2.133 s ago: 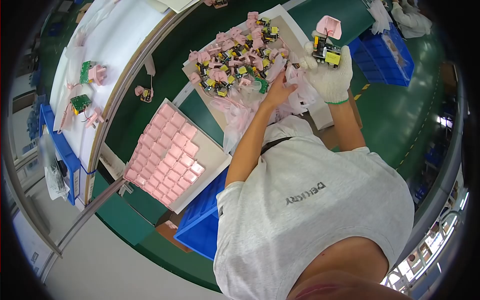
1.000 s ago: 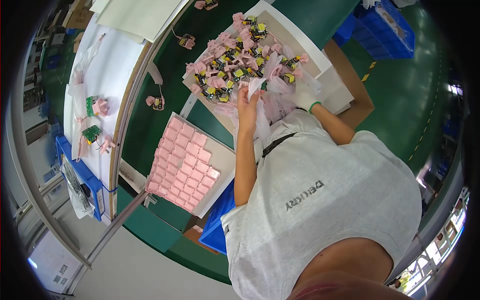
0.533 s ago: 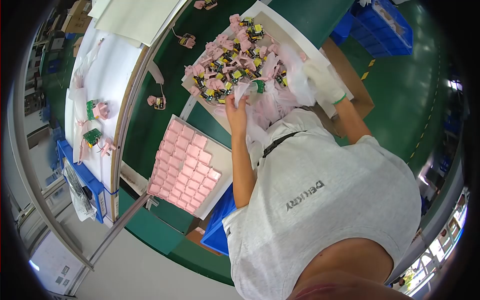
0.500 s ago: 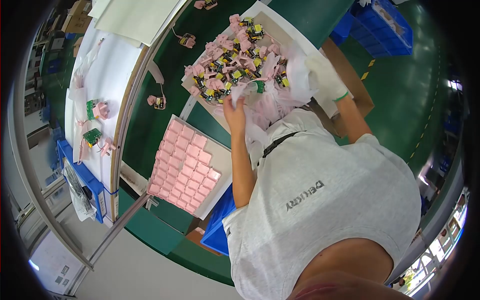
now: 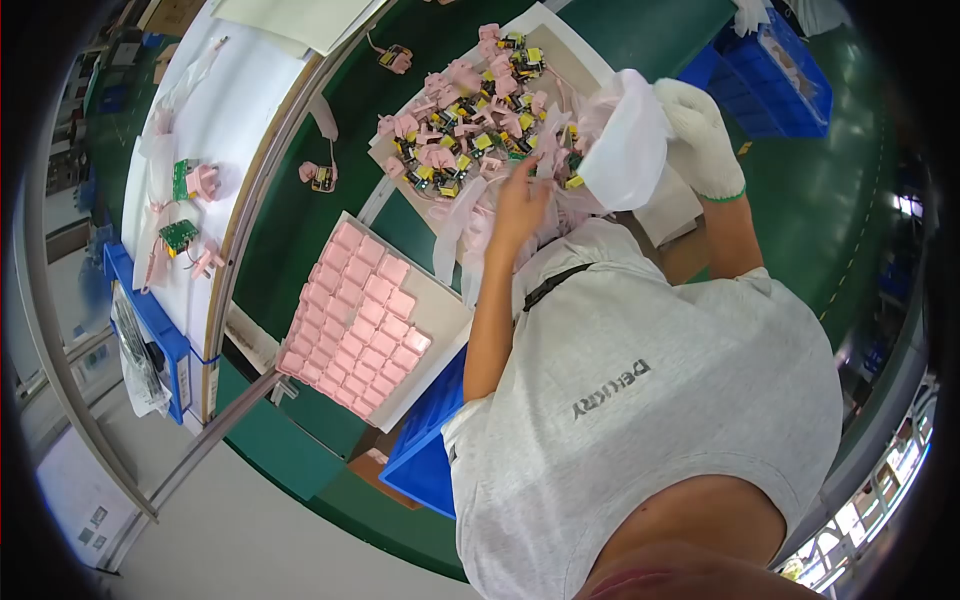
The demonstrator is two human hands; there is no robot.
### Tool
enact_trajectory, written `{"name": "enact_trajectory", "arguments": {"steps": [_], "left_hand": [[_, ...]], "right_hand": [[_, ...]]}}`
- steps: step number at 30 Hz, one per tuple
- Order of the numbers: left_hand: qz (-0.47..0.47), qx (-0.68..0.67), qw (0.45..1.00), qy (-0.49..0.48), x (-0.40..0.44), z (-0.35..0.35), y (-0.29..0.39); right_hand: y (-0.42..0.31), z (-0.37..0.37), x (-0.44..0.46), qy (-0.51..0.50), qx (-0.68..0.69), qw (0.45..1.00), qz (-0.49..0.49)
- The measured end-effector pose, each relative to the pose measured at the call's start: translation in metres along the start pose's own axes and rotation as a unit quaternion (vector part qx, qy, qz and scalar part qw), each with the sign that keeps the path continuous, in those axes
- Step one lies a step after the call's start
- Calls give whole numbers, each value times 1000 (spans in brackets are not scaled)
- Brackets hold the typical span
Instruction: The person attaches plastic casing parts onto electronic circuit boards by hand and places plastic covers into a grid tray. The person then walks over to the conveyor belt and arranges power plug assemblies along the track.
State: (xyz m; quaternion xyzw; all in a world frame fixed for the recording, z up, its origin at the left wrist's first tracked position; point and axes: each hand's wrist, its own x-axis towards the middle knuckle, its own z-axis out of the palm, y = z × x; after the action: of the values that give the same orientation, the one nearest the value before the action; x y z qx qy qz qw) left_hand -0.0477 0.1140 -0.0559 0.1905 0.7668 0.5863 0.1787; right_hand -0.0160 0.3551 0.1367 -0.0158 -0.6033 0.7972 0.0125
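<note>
My right hand [image 5: 700, 140], in a white knitted glove with a green cuff, is closed on a translucent white plastic bag [image 5: 628, 150]. The bag stands out puffed beside the glove. My bare left hand [image 5: 520, 208] is over the near edge of the heap, its visible fingers stretched and apart among pinkish plastic film [image 5: 470, 225]. Around its fingertips lie pink plug housings with wired circuit boards [image 5: 470, 115], heaped on a cardboard-lined tray [image 5: 575, 48]. The film partly hides the fingertips.
A tray of pink plastic cases [image 5: 355, 325] lies to the left, above a blue bin [image 5: 430, 440]. Several loose wired boards [image 5: 178, 236] rest on the white side bench [image 5: 240, 110]. Blue crates [image 5: 775, 80] stand on the green floor at the upper right.
My right hand has moved up and right, and the white bag has spread open beside it. My left hand has shifted right along the heap and released the film it was pinching.
</note>
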Motion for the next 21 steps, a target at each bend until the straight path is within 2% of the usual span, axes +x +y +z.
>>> {"name": "enact_trajectory", "arguments": {"steps": [1, 3, 4, 7, 9, 12, 16, 17, 19, 20, 21], "left_hand": [[0, -3, 1000, 7, 10, 18, -17], [92, 3, 996, -11, 20, 45, -43], [92, 2, 996, -9, 20, 43, -37], [5, -6, 998, -57, 28, 36, -11], [-9, -6, 998, -63, 31, 33, -5], [-33, 2, 996, -77, 35, 31, 1], [-29, -26, 997, -65, 29, 39, 2], [-63, -87, 994, -31, 27, 40, -3], [-131, -206, 969, 36, 25, 41, -12], [-132, -206, 969, 36, 26, 42, -17], [-137, -251, 957, 49, 27, 42, -19]], "right_hand": [[-1, 2, 2, -7, -3, 1000, 2], [-3, 7, 0, -1, -6, 1000, 22], [-3, 9, 0, 5, -7, 1000, 29], [4, 1, -2, 42, 35, 998, 20], [9, -12, -8, 63, 55, 996, 21], [11, -29, -12, -29, 14, 996, 84], [31, -28, -15, -1, 0, 994, 113], [31, -30, -16, -4, 0, 993, 115], [30, -38, -28, -76, -136, 975, 156], [30, -41, -33, -110, -204, 957, 175], [28, -37, -36, -109, -204, 957, 177]]}}
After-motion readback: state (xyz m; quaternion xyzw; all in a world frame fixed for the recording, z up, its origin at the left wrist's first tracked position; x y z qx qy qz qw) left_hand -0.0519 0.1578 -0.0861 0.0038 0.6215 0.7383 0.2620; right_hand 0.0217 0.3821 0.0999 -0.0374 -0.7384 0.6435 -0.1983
